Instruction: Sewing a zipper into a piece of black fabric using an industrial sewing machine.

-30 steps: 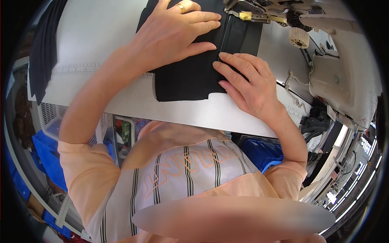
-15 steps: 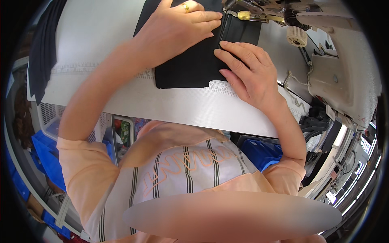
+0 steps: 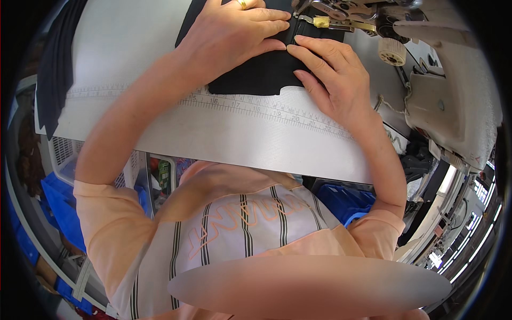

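A black fabric piece (image 3: pixel 248 79) lies flat on the white work table, its far part running in beneath the sewing machine's presser foot (image 3: pixel 305 19). A dark zipper (image 3: pixel 296 32) runs along the cloth toward the foot. My left hand (image 3: pixel 234 28), with a gold ring, rests flat on the fabric left of the zipper, fingers stretched toward it. Just right of the zipper, my right hand (image 3: pixel 336 69) presses the cloth with its fingertips, fingers extended and thumb apart. The tips of both hands nearly meet below the foot.
Printed ruler markings (image 3: pixel 256 109) cross the white table (image 3: pixel 224 138). Dark folded cloth (image 3: pixel 56 64) hangs over its left end. The sewing machine body (image 3: pixel 453 101) stands at the right. Below the table are a white basket (image 3: pixel 66 154) and blue bins (image 3: pixel 64 205), (image 3: pixel 346 202).
The black fabric has slid farther toward the machine, uncovering more of the ruler. My right hand has moved forward with it, and my left thumb now lies closer to my right fingertips.
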Demonstrator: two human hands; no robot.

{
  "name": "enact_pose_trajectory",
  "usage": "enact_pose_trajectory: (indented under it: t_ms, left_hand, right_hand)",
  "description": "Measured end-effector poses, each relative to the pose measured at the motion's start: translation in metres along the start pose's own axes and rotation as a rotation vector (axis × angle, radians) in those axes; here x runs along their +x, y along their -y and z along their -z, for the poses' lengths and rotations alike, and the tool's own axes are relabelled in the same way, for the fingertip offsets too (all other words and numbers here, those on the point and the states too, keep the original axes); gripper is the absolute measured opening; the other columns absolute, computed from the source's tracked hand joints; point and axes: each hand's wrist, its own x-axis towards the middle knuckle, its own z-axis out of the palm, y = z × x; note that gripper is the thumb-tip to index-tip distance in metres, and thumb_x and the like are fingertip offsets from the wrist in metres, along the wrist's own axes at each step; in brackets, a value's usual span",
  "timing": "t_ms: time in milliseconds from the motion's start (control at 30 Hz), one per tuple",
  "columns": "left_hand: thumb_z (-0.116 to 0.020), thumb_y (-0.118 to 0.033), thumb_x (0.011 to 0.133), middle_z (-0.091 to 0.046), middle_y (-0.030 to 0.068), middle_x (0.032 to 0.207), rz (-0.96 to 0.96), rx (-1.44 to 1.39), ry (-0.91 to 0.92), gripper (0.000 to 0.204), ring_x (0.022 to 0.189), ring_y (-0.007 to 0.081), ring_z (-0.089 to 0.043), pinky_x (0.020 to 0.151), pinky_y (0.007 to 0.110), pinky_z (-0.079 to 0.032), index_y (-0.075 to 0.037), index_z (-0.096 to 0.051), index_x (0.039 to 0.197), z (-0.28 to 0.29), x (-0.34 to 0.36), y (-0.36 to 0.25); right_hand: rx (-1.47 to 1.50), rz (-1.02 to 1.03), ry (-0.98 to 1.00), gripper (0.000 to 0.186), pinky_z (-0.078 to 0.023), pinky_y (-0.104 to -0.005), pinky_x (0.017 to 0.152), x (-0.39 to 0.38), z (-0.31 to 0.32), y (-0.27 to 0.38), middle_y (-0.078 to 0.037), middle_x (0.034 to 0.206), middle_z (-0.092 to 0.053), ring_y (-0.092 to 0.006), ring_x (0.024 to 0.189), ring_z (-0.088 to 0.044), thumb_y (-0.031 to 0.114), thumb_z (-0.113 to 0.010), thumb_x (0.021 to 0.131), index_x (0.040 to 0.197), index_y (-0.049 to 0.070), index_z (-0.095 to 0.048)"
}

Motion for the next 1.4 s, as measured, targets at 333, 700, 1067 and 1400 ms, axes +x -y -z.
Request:
enact_pose_trajectory:
  t_ms: [333,700,1067,1400]
  left_hand:
    - [-0.067,-0.022,0.084,-0.065,0.0063,0.112,-0.174,0.291,0.115,0.029,0.094,0.0192,-0.059,0.074,0.03,-0.051,-0.004,-0.067,0.106,0.014,0.002,-0.018]
    - [-0.069,-0.018,0.082,-0.065,0.0119,0.109,0.006,-0.03,0.029,0.03,0.094,0.0261,-0.061,0.078,0.033,-0.052,0.0,-0.068,0.105,0.008,0.011,-0.009]
    - [-0.072,-0.019,0.08,-0.065,0.0111,0.108,-0.022,0.006,0.003,0.031,0.093,0.0257,-0.062,0.079,0.033,-0.052,-0.001,-0.068,0.105,0.001,0.013,-0.006]
    - [-0.073,-0.02,0.079,-0.064,0.0122,0.111,-0.013,-0.042,0.011,0.032,0.097,0.0273,-0.062,0.078,0.034,-0.053,-0.002,-0.068,0.106,0.007,0.01,-0.007]
  right_hand:
    - [0.004,-0.021,-0.031,0.037,-0.052,-0.0285,0.068,0.006,-0.003,-0.009,0.001,0.116,-0.063,-0.0159,0.089,-0.065,0.019,-0.074,0.077,0.112,0.013,-0.065]
    - [-0.029,-0.009,-0.144,0.028,-0.052,-0.0258,0.065,0.004,-0.007,-0.013,0.004,0.109,-0.067,-0.0137,0.079,-0.066,0.018,-0.073,0.078,0.105,0.014,-0.068]
    - [1.489,-0.944,0.025,0.034,-0.051,-0.0193,0.065,0.014,0.016,-0.032,-0.011,0.097,-0.068,-0.0106,0.075,-0.063,0.024,-0.052,0.099,0.115,-0.006,-0.057]
    - [0.026,-0.177,-0.017,0.032,-0.051,-0.0318,0.085,0.007,-0.006,-0.009,-0.001,0.117,-0.065,-0.022,0.1,-0.06,0.016,-0.069,0.084,0.116,0.012,-0.067]
